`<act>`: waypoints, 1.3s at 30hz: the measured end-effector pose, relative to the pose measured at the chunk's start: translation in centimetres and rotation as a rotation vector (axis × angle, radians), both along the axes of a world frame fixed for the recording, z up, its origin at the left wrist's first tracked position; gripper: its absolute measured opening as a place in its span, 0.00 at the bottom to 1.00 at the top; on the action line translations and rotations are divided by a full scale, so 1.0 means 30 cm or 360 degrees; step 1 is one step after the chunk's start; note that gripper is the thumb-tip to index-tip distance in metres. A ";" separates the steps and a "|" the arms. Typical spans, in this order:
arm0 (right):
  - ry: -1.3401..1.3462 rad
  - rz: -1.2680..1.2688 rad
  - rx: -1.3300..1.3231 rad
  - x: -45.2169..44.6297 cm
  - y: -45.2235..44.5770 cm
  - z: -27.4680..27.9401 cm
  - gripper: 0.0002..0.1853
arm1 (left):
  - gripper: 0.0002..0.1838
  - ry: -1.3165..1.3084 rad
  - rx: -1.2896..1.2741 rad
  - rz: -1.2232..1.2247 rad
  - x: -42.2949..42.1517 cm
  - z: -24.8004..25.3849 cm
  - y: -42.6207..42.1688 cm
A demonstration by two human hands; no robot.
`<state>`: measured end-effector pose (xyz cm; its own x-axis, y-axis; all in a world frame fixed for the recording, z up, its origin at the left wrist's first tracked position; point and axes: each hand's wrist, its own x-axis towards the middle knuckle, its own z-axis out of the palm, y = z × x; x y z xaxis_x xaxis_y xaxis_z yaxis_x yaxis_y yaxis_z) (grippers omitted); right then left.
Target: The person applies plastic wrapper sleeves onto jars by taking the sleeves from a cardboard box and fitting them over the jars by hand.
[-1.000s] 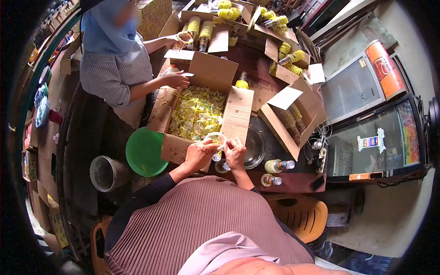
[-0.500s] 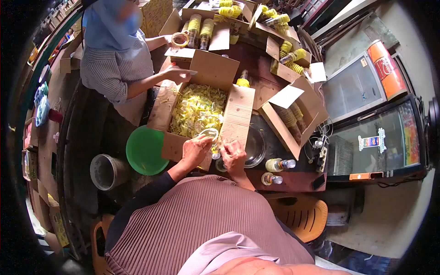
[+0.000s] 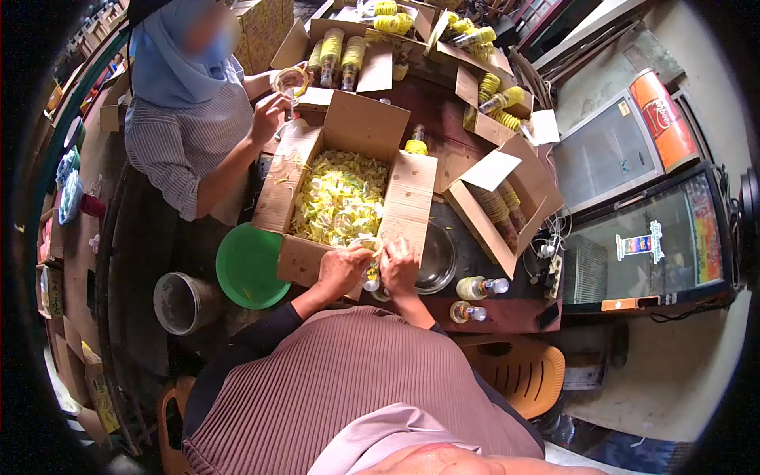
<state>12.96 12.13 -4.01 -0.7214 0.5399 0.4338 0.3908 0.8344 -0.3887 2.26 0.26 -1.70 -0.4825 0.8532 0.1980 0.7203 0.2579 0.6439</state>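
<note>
Above the near flap of an open cardboard box (image 3: 302, 261), my left hand (image 3: 343, 269) is closed on a clear ring-shaped piece (image 3: 366, 243). My right hand (image 3: 400, 265) is beside it with fingers pinched together near that ring; what they hold is too small to tell. A clear, yellow-marked container (image 3: 370, 279) shows between and below my hands, partly hidden. Yellow and whitish strips (image 3: 340, 194) fill the box. A round glass or metal bowl (image 3: 438, 257) sits just right of my right hand.
Across the box, a co-worker (image 3: 178, 119) holds a round, rimmed item (image 3: 291, 81). Left are a green basin (image 3: 253, 294) and a grey bucket (image 3: 178, 303). Two bottles (image 3: 475, 287) stand at right. Cartons with yellow-ringed stacks (image 3: 500, 100) line the table; a glass-door cooler (image 3: 645, 245) is beyond.
My hands have come closer together, and the clear ring is now lower and more hidden by my fingers. The co-worker's hands have come together at the round item.
</note>
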 end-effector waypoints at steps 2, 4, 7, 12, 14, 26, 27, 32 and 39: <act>0.0003 -0.0148 -0.0324 0.001 0.031 0.000 0.06 | 0.08 -0.0001 0.0009 0.0038 -0.004 -0.003 0.004; 0.0121 -0.0188 -0.0522 0.004 0.033 0.040 0.05 | 0.07 -0.0012 0.0056 0.0110 -0.022 0.008 0.005; 0.0227 -0.0191 -0.0689 0.016 0.008 0.083 0.03 | 0.07 -0.0060 -0.0026 0.0117 -0.029 0.023 0.007; 0.0177 -0.0066 -0.0447 0.022 0.008 0.012 0.03 | 0.06 -0.0038 0.0127 -0.0035 -0.036 -0.015 0.007; 0.0185 -0.0134 -0.0595 0.020 0.021 0.003 0.03 | 0.05 -0.0061 0.0042 -0.0243 -0.035 -0.010 0.000; 0.0240 -0.0033 -0.1215 0.039 -0.002 0.060 0.06 | 0.47 -0.0860 0.0685 -0.0107 -0.075 -0.025 0.021; 0.0237 -0.0031 -0.1215 0.048 0.013 0.050 0.06 | 0.47 -0.0861 0.0686 -0.0104 -0.093 -0.040 0.013; 0.0164 -0.0059 -0.0974 0.087 0.096 0.074 0.05 | 0.33 -0.0364 0.0308 -0.0185 -0.124 -0.043 0.004; -0.0188 0.0273 -0.0670 0.056 0.115 0.191 0.05 | 0.33 0.0225 -0.0037 -0.0230 -0.123 0.046 0.024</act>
